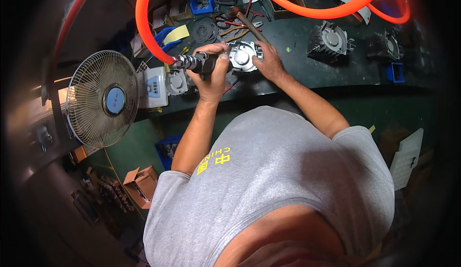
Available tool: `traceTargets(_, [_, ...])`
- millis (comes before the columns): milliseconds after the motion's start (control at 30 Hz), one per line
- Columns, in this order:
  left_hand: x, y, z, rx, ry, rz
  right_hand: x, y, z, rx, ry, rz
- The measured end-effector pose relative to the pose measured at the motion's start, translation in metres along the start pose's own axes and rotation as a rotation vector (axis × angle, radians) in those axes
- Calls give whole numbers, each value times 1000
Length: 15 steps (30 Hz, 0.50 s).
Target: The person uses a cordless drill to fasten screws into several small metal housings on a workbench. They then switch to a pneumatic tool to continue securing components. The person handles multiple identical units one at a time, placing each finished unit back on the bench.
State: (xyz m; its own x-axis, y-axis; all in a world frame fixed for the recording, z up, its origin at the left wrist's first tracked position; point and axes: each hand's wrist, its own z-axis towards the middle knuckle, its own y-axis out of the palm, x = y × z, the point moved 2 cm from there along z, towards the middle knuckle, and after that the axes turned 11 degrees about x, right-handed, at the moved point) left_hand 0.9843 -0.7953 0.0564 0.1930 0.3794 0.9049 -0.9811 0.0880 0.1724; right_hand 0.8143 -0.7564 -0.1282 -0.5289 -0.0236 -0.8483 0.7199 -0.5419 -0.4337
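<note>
A black and silver air tool (203,64) rests in my left hand (214,75), whose fingers are wrapped round its body. A thick orange air hose (145,22) joins the tool's left end through metal fittings. My right hand (270,64) grips the right side of a round-faced silver metal casting (242,56), thumb near its front edge. The tool's front end meets the casting's left side; the exact contact point is hidden by my left hand. Just beyond the right hand lies a hammer (250,26), its wooden handle pointing toward it.
A desk fan (115,100) stands at the left beside another casting (176,82). Pliers (258,24), other hand tools and blue bins (201,1) lie toward the back of the dark green bench (297,77). Finned castings (330,41) sit at the right; hose loops hang overhead.
</note>
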Motion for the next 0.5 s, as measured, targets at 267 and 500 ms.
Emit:
traceTargets(267, [14, 10, 7, 25, -39, 71, 0, -2, -2, -32, 21, -21])
traceTargets(500, [-5, -9, 27, 69, 132, 130, -1, -3, -1, -38, 16, -16])
